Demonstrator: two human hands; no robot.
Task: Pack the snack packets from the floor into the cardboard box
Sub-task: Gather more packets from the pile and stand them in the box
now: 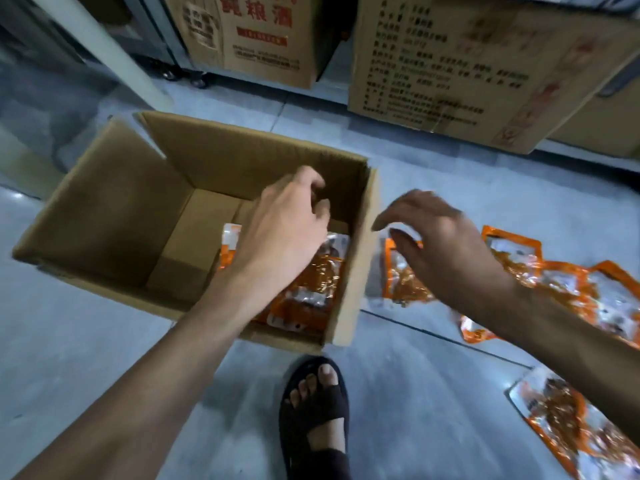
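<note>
An open cardboard box [114, 209] stands on the grey floor, left of centre. Orange snack packets [311, 289] lie in its near right corner. My left hand [287, 233] hovers inside the box above them, fingers loosely curled, holding nothing. My right hand [446, 247] hangs just outside the box's right wall, fingers relaxed and empty, above an orange packet on the floor [401, 282]. Several more packets [568, 282] lie in a row to the right, and one packet [561, 414] lies nearer at the bottom right.
My foot in a black sandal [315, 410] stands just in front of the box. Two large printed cartons, one [249, 39] behind the box and one [467, 71] to its right, stand at the back. A white post [114, 53] rises at the back left.
</note>
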